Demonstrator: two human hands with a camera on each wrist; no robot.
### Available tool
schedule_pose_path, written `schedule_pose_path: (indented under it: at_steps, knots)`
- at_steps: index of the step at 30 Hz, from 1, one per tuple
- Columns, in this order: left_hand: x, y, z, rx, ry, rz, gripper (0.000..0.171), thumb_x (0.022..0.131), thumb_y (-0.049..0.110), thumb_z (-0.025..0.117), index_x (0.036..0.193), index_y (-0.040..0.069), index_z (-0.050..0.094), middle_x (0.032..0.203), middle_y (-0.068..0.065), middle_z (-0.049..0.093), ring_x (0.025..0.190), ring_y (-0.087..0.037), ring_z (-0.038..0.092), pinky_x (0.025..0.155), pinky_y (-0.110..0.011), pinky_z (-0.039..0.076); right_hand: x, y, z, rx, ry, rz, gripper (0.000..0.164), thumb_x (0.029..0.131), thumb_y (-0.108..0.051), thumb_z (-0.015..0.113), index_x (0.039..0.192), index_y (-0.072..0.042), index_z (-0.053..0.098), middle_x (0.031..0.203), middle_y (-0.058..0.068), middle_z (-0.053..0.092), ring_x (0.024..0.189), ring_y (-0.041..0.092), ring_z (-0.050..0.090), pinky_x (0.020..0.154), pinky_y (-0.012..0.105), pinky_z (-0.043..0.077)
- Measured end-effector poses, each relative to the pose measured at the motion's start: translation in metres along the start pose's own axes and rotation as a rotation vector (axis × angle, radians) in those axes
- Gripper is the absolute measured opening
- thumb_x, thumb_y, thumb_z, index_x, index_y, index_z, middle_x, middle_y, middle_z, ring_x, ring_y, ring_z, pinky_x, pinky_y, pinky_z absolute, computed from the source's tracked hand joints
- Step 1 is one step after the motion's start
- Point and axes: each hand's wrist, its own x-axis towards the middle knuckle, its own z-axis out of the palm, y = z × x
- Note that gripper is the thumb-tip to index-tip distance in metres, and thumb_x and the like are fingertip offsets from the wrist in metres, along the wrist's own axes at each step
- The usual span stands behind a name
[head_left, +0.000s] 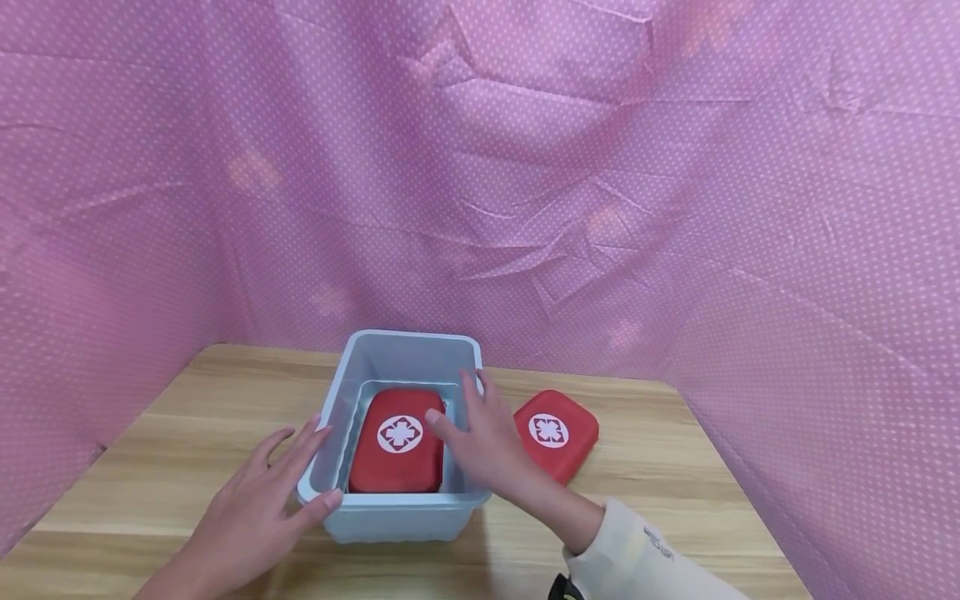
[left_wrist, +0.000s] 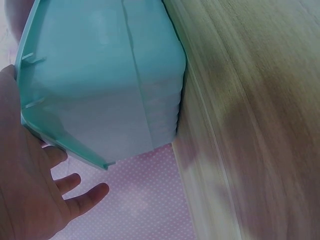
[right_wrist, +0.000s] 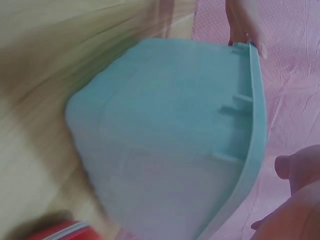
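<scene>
A light blue-green plastic bin point(head_left: 401, 523) stands on the table with a red case point(head_left: 397, 471) lying flat inside; a white emblem marks the case's top. At the bin's left rim is my left hand point(head_left: 251, 508), its index finger and thumb touching the edge near the front corner. In the left wrist view the other fingers point(left_wrist: 90, 199) stick out loosely beyond the rim. My right hand point(head_left: 491, 442) hovers over the bin's right side with fingers spread, the thumb above the red case and holding nothing. A second red case point(head_left: 577, 427) lies right of the bin, partly behind the right hand.
A wood-grain table point(head_left: 187, 433) carries the bin and both cases. Pink dotted cloth point(head_left: 480, 208) hangs behind the table and along both sides. A dark band point(head_left: 562, 588) shows beside the right sleeve point(head_left: 637, 558).
</scene>
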Motion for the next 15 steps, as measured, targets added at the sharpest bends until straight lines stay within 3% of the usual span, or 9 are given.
schedule_pose_path:
  at_steps: [5, 15]
  knots:
    - [0.001, 0.0, -0.002, 0.003, -0.008, -0.004, 0.079, 0.088, 0.067, 0.048, 0.153, 0.039, 0.014, 0.157, -0.001, 0.022, 0.136, -0.033, 0.025, 0.081, -0.077, 0.036, 0.0, 0.022, -0.009, 0.068, 0.063, 0.023, 0.081, 0.088, -0.055, 0.058, 0.152, -0.019, 0.025, 0.156, 0.01, 0.018, 0.141, 0.033, 0.021, 0.099, 0.064, 0.037]
    - [0.002, -0.001, -0.002, -0.008, -0.027, -0.016, 0.079, 0.088, 0.067, 0.047, 0.153, 0.039, 0.011, 0.157, -0.002, 0.022, 0.137, -0.034, 0.024, 0.082, -0.077, 0.036, -0.001, 0.068, -0.025, 0.106, 0.13, 0.13, 0.084, 0.089, -0.051, 0.06, 0.152, -0.01, 0.022, 0.156, 0.015, 0.014, 0.142, 0.039, 0.012, 0.106, 0.066, 0.026]
